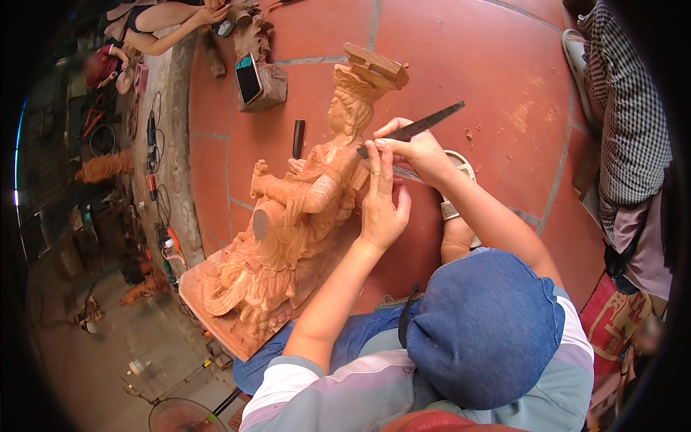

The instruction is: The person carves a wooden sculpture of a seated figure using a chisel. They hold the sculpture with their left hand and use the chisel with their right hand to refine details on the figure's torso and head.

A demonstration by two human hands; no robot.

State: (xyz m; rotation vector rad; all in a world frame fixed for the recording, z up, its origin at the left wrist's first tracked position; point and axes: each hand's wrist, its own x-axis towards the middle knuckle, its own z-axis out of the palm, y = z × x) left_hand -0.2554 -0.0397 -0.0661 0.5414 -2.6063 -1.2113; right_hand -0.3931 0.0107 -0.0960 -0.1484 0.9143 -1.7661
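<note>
A carved wooden statue (317, 183) of a crowned figure leans up from a wooden base (209, 288), its head toward the far side. A rough block (374, 66) tops the crown. My right hand (421, 153) is closed around a flat dark chisel (432, 119), whose lower end points at the statue's shoulder and neck. My left hand (385, 209) is just below, its first fingers stretched up to the chisel's lower end and its thumb apart. The exact contact of the chisel tip with the wood is partly hidden by my fingers.
A phone (249, 79) leans on a wood block (266, 90); a short dark bar (298, 139) lies nearby. Corded tools (151, 137) line the left ledge. A person's arm (173, 39) shows upper left, checkered cloth (626, 122) right. A blue cap (486, 331) fills the lower foreground.
</note>
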